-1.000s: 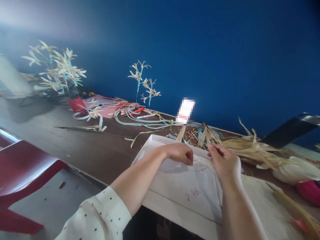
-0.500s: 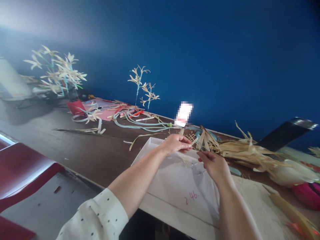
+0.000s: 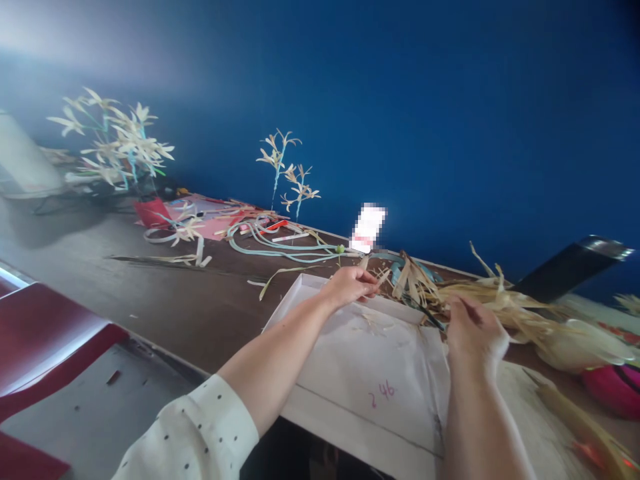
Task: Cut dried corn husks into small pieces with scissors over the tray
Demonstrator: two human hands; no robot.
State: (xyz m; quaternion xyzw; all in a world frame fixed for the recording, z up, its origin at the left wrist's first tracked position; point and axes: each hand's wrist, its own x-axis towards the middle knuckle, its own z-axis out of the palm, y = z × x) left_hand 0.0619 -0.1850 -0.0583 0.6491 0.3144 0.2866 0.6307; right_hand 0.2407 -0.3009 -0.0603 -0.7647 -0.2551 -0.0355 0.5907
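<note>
My left hand (image 3: 349,287) is closed in a pinch on a thin straw strip (image 3: 383,277) above the far edge of a shallow white box lid (image 3: 360,373) marked with pink numbers. My right hand (image 3: 475,333) is over to the right, at the near edge of a pile of dried straw husks (image 3: 500,300). Its fingers are curled and close to a dark thin tool (image 3: 425,313) lying at the lid's far right corner. I cannot make out whether it holds anything.
The brown table (image 3: 165,293) carries straw flowers on blue stems (image 3: 285,167), a larger straw bouquet (image 3: 115,143) at far left, pale blue strips (image 3: 280,243), pink paper (image 3: 210,220) and a white and pink bundle (image 3: 590,347) at right. A red chair (image 3: 45,340) stands at lower left.
My left hand rose from the lid's surface to its far edge, pinching a straw strip. My right hand moved away to the right, toward the straw pile.
</note>
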